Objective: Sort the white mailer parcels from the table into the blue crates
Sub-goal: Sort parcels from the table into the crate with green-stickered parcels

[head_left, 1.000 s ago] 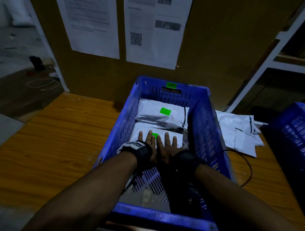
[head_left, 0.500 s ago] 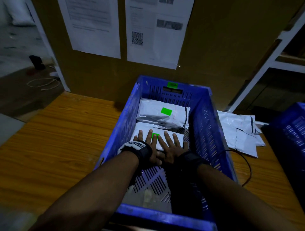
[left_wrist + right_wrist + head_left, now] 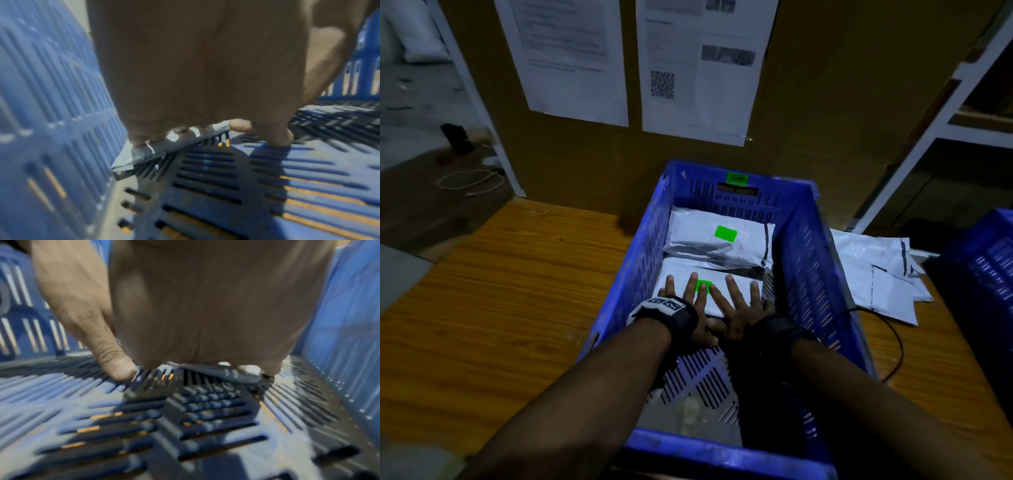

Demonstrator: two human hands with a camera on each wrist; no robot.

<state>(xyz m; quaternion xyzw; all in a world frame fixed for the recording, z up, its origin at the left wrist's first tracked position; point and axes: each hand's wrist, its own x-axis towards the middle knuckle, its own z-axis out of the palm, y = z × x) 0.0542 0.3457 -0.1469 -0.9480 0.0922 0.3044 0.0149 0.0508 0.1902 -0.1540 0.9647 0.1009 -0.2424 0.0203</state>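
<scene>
**White mailer pressed flat on the crate floor**

Head view: both your hands lie inside the blue slotted plastic crate (image 3: 822, 274), which stands on the wooden desk (image 3: 500, 291). Your left hand (image 3: 690, 305) and right hand (image 3: 739, 308) are side by side with fingers spread, palms down on the near white plastic mailer parcel with a green sticker (image 3: 717, 286). Neither grip is curled round anything; you seem to be flattening the parcel so it sits level and leaves room. A second white mailer with a green label (image 3: 719, 240) lies just behind it against the far wall, its near edge overlapping the parcel under your hands. More white mailers (image 3: 876, 277) wait on the desk to the right of the crate, beside a second blue crate (image 3: 983, 270), so the sorting looks only partly done.

Left wrist view: your left hand (image 3: 201, 73) fills the frame, fingertips (image 3: 139, 141) down on the grey-white corner of the parcel (image 3: 131, 160), which is tucked against the crate's side wall (image 3: 51, 113). The thumb rests on the slotted floor.

Right wrist view: your right hand (image 3: 205, 305) presses the parcel's edge (image 3: 236, 374) onto the floor, thumb (image 3: 115, 363) touching the slots beside it.
</scene>
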